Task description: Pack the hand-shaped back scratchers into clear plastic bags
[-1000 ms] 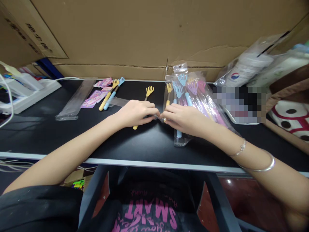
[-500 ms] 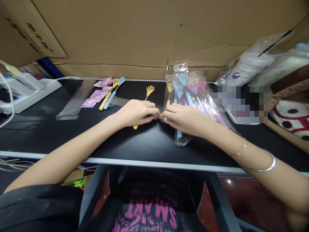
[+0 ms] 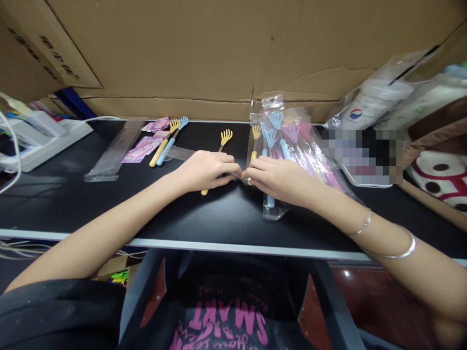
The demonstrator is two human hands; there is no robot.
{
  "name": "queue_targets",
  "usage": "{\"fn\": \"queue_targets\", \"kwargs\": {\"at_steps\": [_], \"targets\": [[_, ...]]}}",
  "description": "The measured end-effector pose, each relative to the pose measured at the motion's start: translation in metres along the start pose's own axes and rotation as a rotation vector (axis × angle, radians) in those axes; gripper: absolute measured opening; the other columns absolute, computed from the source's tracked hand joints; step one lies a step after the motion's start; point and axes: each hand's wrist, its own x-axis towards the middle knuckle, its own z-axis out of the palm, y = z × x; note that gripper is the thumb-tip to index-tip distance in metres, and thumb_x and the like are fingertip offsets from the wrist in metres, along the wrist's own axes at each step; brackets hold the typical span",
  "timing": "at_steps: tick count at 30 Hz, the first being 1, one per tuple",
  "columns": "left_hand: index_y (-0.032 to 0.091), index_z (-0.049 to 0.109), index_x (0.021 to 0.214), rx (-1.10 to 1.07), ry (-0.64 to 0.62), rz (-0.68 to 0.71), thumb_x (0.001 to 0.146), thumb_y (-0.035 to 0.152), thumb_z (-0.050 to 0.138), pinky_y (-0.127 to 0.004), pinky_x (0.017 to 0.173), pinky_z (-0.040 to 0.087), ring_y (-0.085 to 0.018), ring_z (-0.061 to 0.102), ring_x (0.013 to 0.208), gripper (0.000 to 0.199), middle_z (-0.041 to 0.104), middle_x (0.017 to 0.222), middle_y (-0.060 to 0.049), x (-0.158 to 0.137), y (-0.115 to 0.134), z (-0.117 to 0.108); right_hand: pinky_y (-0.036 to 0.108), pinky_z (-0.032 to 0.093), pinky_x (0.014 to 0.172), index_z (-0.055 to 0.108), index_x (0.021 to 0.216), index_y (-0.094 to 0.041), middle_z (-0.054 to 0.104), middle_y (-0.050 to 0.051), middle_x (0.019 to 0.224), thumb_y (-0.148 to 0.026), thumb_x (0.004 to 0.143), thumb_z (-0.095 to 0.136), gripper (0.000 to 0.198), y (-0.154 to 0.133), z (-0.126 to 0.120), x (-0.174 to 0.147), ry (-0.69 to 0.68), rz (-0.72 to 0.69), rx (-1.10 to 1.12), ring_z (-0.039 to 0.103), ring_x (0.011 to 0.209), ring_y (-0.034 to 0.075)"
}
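Clear plastic is the fiddly bit here: both hands meet at the middle of the black table, pinching what looks like the mouth of a thin clear sleeve that runs off to the left behind the left hand. The left hand is curled with its fingertips closed on that film, and a yellow back scratcher lies under it, claw end poking out toward the cardboard wall and the handle tip just showing below the palm. The right hand is pinched on the same film edge from the other side, thumb and forefinger tight, resting over the near end of a pile of bagged scratchers. Honestly I can't tell if the sleeve mouth is actually parted, the fingers cover it. If it were me I'd rub the two layers apart with light pressure and keep the scratcher lined up straight with the opening, because that claw would probably snag thin film. Further left there's a loose yellow and blue pair beside some pink cards, plus an empty clear bag lying flat, all well apart from the hands.
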Motion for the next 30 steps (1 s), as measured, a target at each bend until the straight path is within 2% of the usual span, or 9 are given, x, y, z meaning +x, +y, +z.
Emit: {"fn": "queue_targets", "kwargs": {"at_steps": [30], "targets": [[0.025,0.065,0.099,0.017,-0.002,0.006,0.092,0.026,0.05,-0.022,0.057,0.034,-0.011,0.062,0.078,0.016,0.066,0.086,0.002,0.0007,0.0003,-0.0002,0.028,0.033,0.065,0.061,0.098,-0.016,0.062,0.006,0.091,-0.021,0.096,0.041,0.021,0.0006,0.0003,-0.0002,-0.016,-0.003,0.004,0.052,0.084,0.017]]}}
